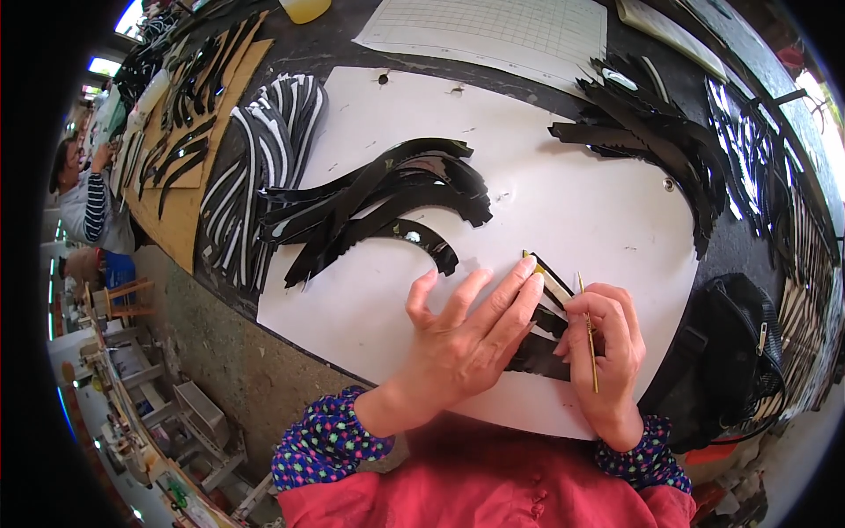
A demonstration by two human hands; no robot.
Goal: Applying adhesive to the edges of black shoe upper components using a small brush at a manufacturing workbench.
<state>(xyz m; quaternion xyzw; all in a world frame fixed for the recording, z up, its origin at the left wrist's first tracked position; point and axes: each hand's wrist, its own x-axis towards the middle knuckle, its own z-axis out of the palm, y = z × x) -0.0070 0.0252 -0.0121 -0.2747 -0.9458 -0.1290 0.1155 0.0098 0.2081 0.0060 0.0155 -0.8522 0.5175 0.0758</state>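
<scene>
My left hand (466, 339) lies palm down with its fingers stretched out. Its fingertips press on the end of a narrow cream strip with dark edges (553, 286). My right hand (607, 343) is closed around a thin gold-coloured rod (591, 352), held nearly upright, and its fingertips meet the strip's other end. Under and between both hands lies a black glossy piece (539, 361), partly hidden by them. Beyond my left hand, several curved black strips with notched edges (378, 198) are heaped on the white board (607, 224).
A bundle of grey-and-white strips (260, 167) lies at the left. More black strips (651, 132) are piled far right. A black bag (726, 352) sits by my right arm. A gridded sheet (493, 31) lies at the back. Another person (92, 198) works at far left.
</scene>
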